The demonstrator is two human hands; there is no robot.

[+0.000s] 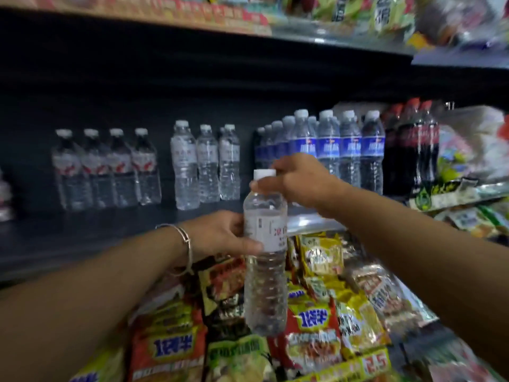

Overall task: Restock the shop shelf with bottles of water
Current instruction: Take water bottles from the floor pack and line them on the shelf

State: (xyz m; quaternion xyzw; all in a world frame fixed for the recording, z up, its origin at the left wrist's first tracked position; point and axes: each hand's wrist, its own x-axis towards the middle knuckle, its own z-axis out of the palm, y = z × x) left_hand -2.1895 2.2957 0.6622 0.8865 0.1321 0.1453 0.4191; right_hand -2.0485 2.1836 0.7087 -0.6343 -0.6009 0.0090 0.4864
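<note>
A: Bottle (265,255) in the air, upright, in front of the dark shelf (82,238) and above the snack packets (311,321) on the level below. Two hands on it.

B: Grip details?

A: Left hand (220,234) wraps the label band at mid-body, thumb across the front, fingers curled behind. Right hand (300,179) pinches the neck just under the white cap (264,173), fingers bent round it. Neither hand is free.

B: Where does it go?

A: My guess is the clear-label row (205,164), three bottles in the middle of the shelf. Same look as the one held. Red-label bottles (106,168) sit to the left, blue-label bottles (338,147) to the right, cola bottles (413,144) past those.

B: Free space?

A: Bare shelf in front of the clear row and in the gap between it and the blue row. Frame is blurry, so I cannot tell how deep the rows go.

B: Advice for the step?

A: Keep it vertical and let the left hand carry the weight. Right hand should only steer by the neck. Set the base flat on the shelf beside or in front of the matching row, label facing out. Ease the left hand off first so the thin body doesn't tip into a neighbour. Knocking one bottle could topple that row.
</note>
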